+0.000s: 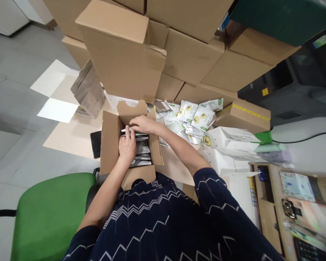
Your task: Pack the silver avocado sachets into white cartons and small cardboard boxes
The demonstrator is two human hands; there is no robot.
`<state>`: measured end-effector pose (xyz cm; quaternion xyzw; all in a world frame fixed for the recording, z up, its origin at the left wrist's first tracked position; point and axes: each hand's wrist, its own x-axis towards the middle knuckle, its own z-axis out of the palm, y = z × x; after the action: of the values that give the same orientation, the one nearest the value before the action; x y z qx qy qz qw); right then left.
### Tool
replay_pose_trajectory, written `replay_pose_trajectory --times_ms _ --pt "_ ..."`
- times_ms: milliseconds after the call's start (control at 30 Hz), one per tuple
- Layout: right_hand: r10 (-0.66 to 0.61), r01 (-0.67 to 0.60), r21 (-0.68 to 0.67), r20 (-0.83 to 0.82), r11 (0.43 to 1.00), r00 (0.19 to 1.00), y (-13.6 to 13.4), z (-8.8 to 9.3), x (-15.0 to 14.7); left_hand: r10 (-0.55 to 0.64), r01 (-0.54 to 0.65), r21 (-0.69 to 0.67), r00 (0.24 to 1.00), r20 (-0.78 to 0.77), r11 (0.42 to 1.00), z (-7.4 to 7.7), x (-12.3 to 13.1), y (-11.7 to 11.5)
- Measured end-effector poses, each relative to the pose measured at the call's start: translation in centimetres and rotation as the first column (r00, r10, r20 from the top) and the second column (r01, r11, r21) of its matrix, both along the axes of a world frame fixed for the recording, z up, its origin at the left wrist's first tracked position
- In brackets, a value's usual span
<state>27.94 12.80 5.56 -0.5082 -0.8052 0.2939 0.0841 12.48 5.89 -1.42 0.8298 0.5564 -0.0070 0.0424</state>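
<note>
Pale beige desk (176, 159): open brown cardboard box (110, 141) containing flat silver packets (142, 149), left hand (127, 145), fingers extended, and right hand (144, 124), fingers bent, at the packets' far end, grip indiscernible.

Packets (142, 148) partly behind left hand (127, 146)

A single head-worn camera is looking forward and steeply down from above the person's patterned shirt (152, 224), which is filling the bottom edge. It is facing the desk (175, 159) from within arm's reach, with the left hand (127, 145), the right hand (143, 124) and the open carton (109, 141) sitting near the middle. Its wide view is also taking in stacked boxes (119, 54) along the top and floor (16, 83) at left, while the outer parts are appearing stretched and slanted
</note>
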Motion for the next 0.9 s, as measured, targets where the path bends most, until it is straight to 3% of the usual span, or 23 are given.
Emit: replay_pose_trajectory --times_ms 33,67,100,133,167,233,267,300,333,433,533,733,900 --pt "-0.084 0.097 0.047 -0.226 0.994 0.971 -0.8 0.1 1.6 -0.003 0.003 0.002 1.0 0.007 1.0 -0.1 0.0 0.0" --pt "-0.201 0.249 0.055 -0.437 0.967 0.877 -1.7 0.0 3.4 -0.007 0.007 0.005 1.0 0.012 1.0 -0.2 -0.1 0.0" --pt "-0.34 0.434 0.009 -0.608 0.901 0.717 -2.6 -0.4 5.6 -0.009 0.009 0.008 1.0 0.015 1.0 -0.3 -0.1 0.0" --pt "-0.476 0.617 -0.074 -0.711 0.783 0.518 -3.4 -1.2 7.9 -0.009 0.009 0.01 1.0 0.017 1.0 -0.4 -0.1 0.0" --pt "-0.581 0.772 -0.167 -0.757 0.614 0.298 -4.3 -2.3 10.3 -0.008 0.008 0.011 1.0 0.017 1.0 -0.4 0.0 0.0" --pt "-0.68 0.893 -0.375 -0.724 0.248 -0.115 -6.0 -5.3 14.9 -0.01 0.01 0.007 1.0 0.023 1.0 -0.4 0.0 0.0" --pt "-0.717 0.876 -0.465 -0.654 0.127 -0.243 -6.7 -7.0 16.9 -0.014 0.014 0.004 0.999 0.03 1.0 -0.4 0.0 0.0" --pt "-0.76 0.857 -0.514 -0.575 0.047 -0.303 -7.5 -8.5 18.7 -0.018 0.018 0.002 0.999 0.038 1.0 -0.3 0.0 -0.1" --pt "-0.792 0.845 -0.535 -0.521 0.013 -0.318 -8.1 -9.9 20.0 -0.024 0.024 0.001 0.999 0.044 1.0 -0.3 0.0 -0.1" --pt "-0.844 0.846 -0.533 -0.46 0.014 -0.276 -9.1 -12.4 22.5 -0.032 0.032 0.008 0.999 0.044 0.999 -0.3 -0.1 -0.2" --pt "-0.851 0.862 -0.505 -0.474 0.05 -0.228 -8.7 -12.9 23.4 -0.029 0.028 0.016 0.999 0.029 0.999 -0.5 -0.1 -0.2" --pt "-0.857 0.865 -0.49 -0.487 0.111 -0.165 -6.8 -12.1 24.1 -0.023 0.023 -0.004 1.0 0.018 1.0 -0.4 -0.2 -0.3" --pt "-0.83 0.834 -0.544 -0.507 0.096 -0.235 -6.9 -10.0 24.2 -0.006 0.007 -0.023 0.999 0.048 1.0 0.1 -0.1 -0.4"
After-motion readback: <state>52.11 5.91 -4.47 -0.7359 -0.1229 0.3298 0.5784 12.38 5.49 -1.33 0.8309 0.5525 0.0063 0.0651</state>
